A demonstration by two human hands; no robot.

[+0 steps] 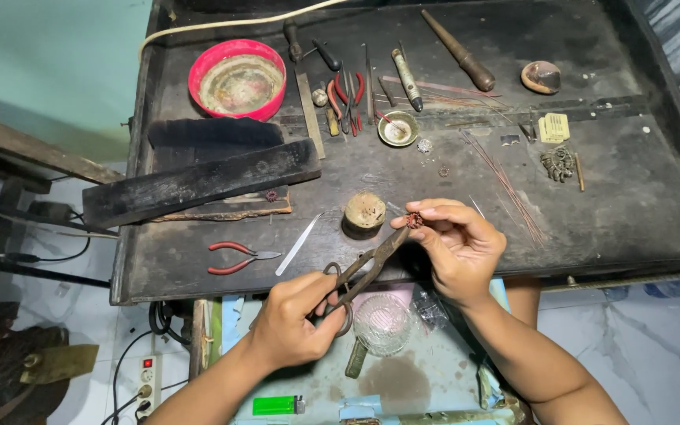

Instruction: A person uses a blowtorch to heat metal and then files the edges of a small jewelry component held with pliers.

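- Centrally, left hand (293, 319): fingers clenched through the loops of dark metal shears (367, 267), blades angled up to the right.
- Right hand (458, 244): fingertips pinching a small reddish bead (414, 220) at the blade tips, above the dark workbench (631, 212).
- Red-handled pliers (238, 257) lie left.

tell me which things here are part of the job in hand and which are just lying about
In use:
left hand
shears
right hand
small reddish piece

Lying about:
red-handled pliers
tweezers
red bowl
black wooden block
copper wires
small brass dish
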